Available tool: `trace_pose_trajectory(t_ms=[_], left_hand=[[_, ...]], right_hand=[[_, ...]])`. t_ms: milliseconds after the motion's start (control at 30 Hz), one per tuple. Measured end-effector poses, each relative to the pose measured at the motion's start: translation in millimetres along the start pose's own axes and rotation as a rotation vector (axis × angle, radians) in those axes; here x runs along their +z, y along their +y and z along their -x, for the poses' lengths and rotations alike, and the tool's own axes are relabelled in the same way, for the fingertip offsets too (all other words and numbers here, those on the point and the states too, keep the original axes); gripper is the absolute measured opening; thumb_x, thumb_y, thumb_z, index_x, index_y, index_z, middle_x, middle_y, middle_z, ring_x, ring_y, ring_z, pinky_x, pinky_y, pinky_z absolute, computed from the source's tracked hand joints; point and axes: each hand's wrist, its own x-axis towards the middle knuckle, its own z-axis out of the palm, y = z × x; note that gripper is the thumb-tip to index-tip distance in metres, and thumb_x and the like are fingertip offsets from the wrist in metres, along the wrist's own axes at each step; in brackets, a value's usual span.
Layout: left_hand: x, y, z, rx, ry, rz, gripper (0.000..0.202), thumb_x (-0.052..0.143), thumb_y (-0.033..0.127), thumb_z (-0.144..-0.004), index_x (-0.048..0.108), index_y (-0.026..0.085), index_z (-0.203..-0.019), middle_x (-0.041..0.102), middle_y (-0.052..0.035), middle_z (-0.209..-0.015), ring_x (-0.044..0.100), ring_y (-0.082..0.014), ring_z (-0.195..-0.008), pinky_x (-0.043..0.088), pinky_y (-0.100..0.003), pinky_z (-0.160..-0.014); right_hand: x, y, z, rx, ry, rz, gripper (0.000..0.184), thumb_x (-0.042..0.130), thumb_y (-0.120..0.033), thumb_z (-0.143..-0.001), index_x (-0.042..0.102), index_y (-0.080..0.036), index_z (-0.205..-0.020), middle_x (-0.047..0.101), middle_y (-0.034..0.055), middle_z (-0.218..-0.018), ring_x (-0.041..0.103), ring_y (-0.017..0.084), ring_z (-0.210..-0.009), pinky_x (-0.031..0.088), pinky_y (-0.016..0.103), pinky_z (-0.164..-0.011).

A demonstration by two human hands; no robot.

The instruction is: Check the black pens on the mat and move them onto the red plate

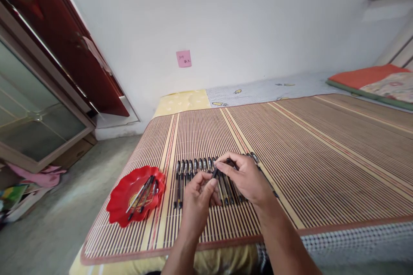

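Both of my hands meet above a row of black-capped pens (181, 184) laid side by side on the bamboo mat (200, 133). My left hand (200, 195) is closed around a short dark piece of a pen (215, 172), and most of that pen is hidden by the fingers. The thumb and fingertips of my right hand (247, 176) pinch its upper end. Part of the row lies out of sight behind the hands. To the left, a red wavy-rimmed plate (118, 193) holds a few pens and pen parts (140, 195).
The mat covers a bed with a yellow and a patterned sheet (183, 99). Folded orange and floral bedding (364, 78) lies at the far right. A white wall with a pink note (183, 59) rises behind. A glass-paned door (38, 111) stands left, over grey floor.
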Motion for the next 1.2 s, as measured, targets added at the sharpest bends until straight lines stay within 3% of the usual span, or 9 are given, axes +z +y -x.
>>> trace_pose_trajectory(t_ms=[133, 300, 400, 500, 700, 833, 933, 1100, 1200], left_hand=[[-0.9, 1.6, -1.0, -0.044, -0.167, 0.084, 0.035, 0.064, 0.051, -0.093, 0.062, 0.016, -0.088, 0.062, 0.0007, -0.065, 0.054, -0.0097, -0.052, 0.041, -0.021, -0.052], [0.0, -2.4, -0.6, -0.041, -0.008, 0.071, 0.037, 0.082, 0.042, -0.080, 0.052, 0.021, -0.085, 0.056, 0.0074, -0.059, 0.048, -0.0076, -0.046, 0.033, -0.018, -0.046], [-1.1, -2.3, -0.5, -0.061, -0.087, 0.092, 0.033, 0.070, 0.046, -0.090, 0.056, 0.018, -0.079, 0.056, 0.0040, -0.057, 0.048, -0.0081, -0.048, 0.035, -0.019, -0.048], [-1.4, -1.7, -1.9, -0.120, -0.179, 0.223, 0.038, 0.066, 0.051, -0.091, 0.061, 0.015, -0.080, 0.059, 0.0005, -0.065, 0.049, -0.0077, -0.051, 0.033, -0.019, -0.047], [-0.7, -1.1, -2.7, -0.126, -0.120, 0.292, 0.038, 0.083, 0.043, -0.080, 0.052, 0.020, -0.082, 0.049, 0.0096, -0.053, 0.036, -0.0042, -0.037, 0.021, -0.017, -0.039], [-1.3, 5.7, -0.8, -0.172, -0.209, 0.287, 0.041, 0.072, 0.051, -0.087, 0.056, 0.015, -0.074, 0.055, 0.0033, -0.058, 0.041, -0.0043, -0.040, 0.024, -0.018, -0.040], [-0.9, 8.6, -0.2, -0.215, -0.235, 0.320, 0.044, 0.072, 0.055, -0.086, 0.058, 0.014, -0.078, 0.057, 0.0016, -0.063, 0.046, -0.0049, -0.044, 0.026, -0.018, -0.041], [-1.1, 4.4, 0.1, -0.174, -0.220, 0.282, 0.041, 0.081, 0.047, -0.081, 0.050, 0.020, -0.085, 0.055, 0.0081, -0.055, 0.042, -0.0052, -0.034, 0.023, -0.017, -0.037], [-2.4, 3.6, 0.7, -0.195, -0.256, 0.280, 0.037, 0.073, 0.049, -0.087, 0.053, 0.018, -0.083, 0.058, 0.0050, -0.057, 0.045, -0.0053, -0.036, 0.023, -0.018, -0.037]], right_hand=[[-2.6, 1.7, -0.8, 0.006, -0.034, -0.004, 0.014, 0.065, -0.033, -0.090, 0.071, -0.021, -0.086, 0.068, -0.0004, -0.080, 0.063, 0.016, -0.077, 0.046, 0.028, -0.074], [0.0, 3.2, -1.8, 0.019, -0.072, 0.086, 0.014, 0.065, -0.032, -0.089, 0.070, -0.020, -0.083, 0.069, 0.0004, -0.081, 0.062, 0.016, -0.079, 0.046, 0.029, -0.074], [1.5, 5.6, -2.0, 0.029, -0.089, 0.022, 0.014, 0.066, -0.033, -0.089, 0.069, -0.020, -0.083, 0.067, -0.0005, -0.075, 0.063, 0.016, -0.073, 0.047, 0.029, -0.072], [0.6, 7.6, -2.6, 0.074, -0.122, -0.088, 0.016, 0.065, -0.036, -0.090, 0.069, -0.020, -0.086, 0.063, -0.0025, -0.067, 0.060, 0.014, -0.061, 0.048, 0.028, -0.066], [-4.1, 5.4, -3.4, -0.002, -0.143, -0.045, 0.014, 0.064, -0.029, -0.091, 0.075, -0.019, -0.089, 0.075, 0.0036, -0.090, 0.068, 0.017, -0.088, 0.050, 0.030, -0.083], [-5.3, 6.9, -1.5, 0.050, -0.165, -0.143, 0.018, 0.066, -0.034, -0.091, 0.075, -0.019, -0.090, 0.073, 0.0030, -0.086, 0.063, 0.014, -0.074, 0.048, 0.027, -0.068], [-5.1, 9.6, -0.6, 0.112, -0.175, -0.203, 0.021, 0.068, -0.039, -0.090, 0.074, -0.019, -0.091, 0.070, 0.0015, -0.081, 0.052, 0.010, -0.059, 0.041, 0.023, -0.055], [-3.7, 10.6, -1.0, 0.132, -0.176, -0.214, 0.021, 0.070, -0.039, -0.088, 0.074, -0.019, -0.090, 0.069, 0.0027, -0.082, 0.052, 0.010, -0.060, 0.040, 0.022, -0.053], [-3.6, 11.6, -1.5, 0.149, -0.179, -0.257, 0.022, 0.071, -0.039, -0.087, 0.074, -0.018, -0.090, 0.069, 0.0025, -0.082, 0.049, 0.008, -0.056, 0.037, 0.021, -0.050]])
